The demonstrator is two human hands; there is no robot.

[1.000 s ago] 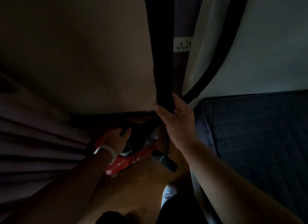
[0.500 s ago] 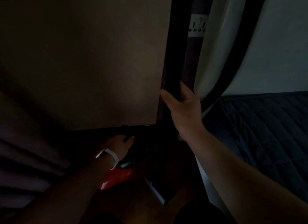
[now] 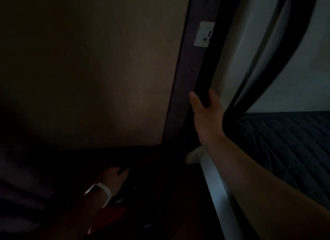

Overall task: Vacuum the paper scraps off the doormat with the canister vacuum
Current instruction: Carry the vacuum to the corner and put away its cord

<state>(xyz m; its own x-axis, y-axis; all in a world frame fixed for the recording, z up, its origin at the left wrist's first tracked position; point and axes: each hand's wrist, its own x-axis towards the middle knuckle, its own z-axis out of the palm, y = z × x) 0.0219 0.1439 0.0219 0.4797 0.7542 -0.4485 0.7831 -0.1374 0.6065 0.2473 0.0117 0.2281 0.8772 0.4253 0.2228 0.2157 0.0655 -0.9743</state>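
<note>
The room is very dark. My right hand (image 3: 205,114) grips the black vacuum wand (image 3: 210,64), which stands almost upright in front of the wall. The black ribbed hose (image 3: 278,75) curves down from the top right to just right of that hand. Low at the bottom centre, my left hand (image 3: 114,179), with a white band on the wrist, holds the dark top of the red canister vacuum (image 3: 110,216); the exact grip is lost in shadow. No doormat or paper scraps are in view.
A white wall socket (image 3: 204,34) sits on the dark strip behind the wand. A large brown panel (image 3: 89,70) fills the left. A bed with a dark quilted cover (image 3: 289,141) and a pale frame edge (image 3: 217,195) lies to the right.
The view has tilted upward and darkened. The wand and my right hand have shifted right and higher in the frame; the canister and my left hand have dropped lower.
</note>
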